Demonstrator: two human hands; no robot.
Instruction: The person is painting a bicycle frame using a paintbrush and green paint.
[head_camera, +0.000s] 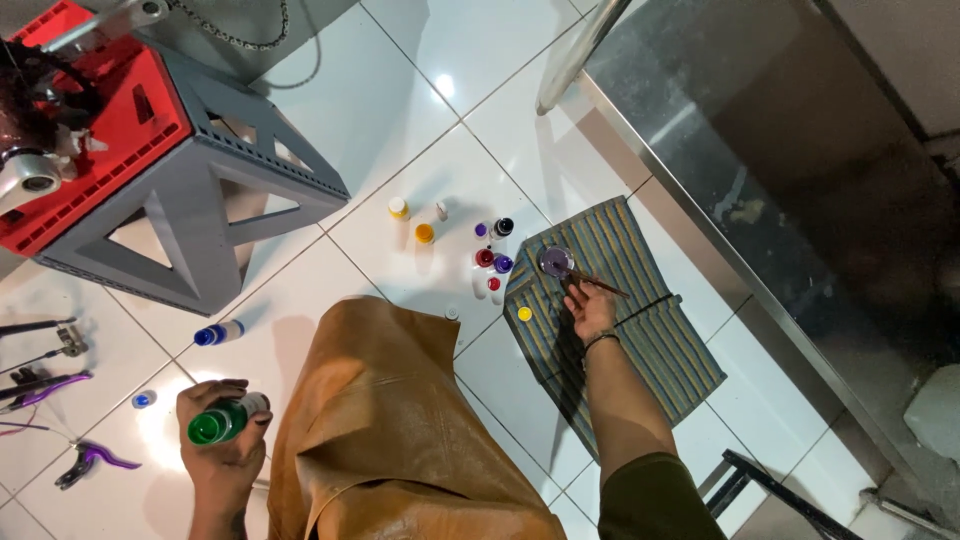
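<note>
My left hand (222, 450) grips a small green paint bottle (222, 421), held open-mouthed above the white tile floor at the lower left. My right hand (590, 308) reaches out over a striped cloth (660, 330) and holds a thin paintbrush (598, 283), whose tip points at a small round dish of purple paint (554, 261) on the cloth. A yellow cap (524, 314) lies at the cloth's left edge. Several little paint bottles (490, 245) in yellow, orange, red, purple and black stand on the tiles just left of the cloth.
A brown garment (390, 430) covers my lap. A blue bottle (218, 333) lies on its side and a blue cap (143, 400) sits nearby. A grey and red plastic stool (190, 190) stands upper left. Pliers and tools (60, 400) lie far left. A metal-framed glass panel (780, 200) runs along the right.
</note>
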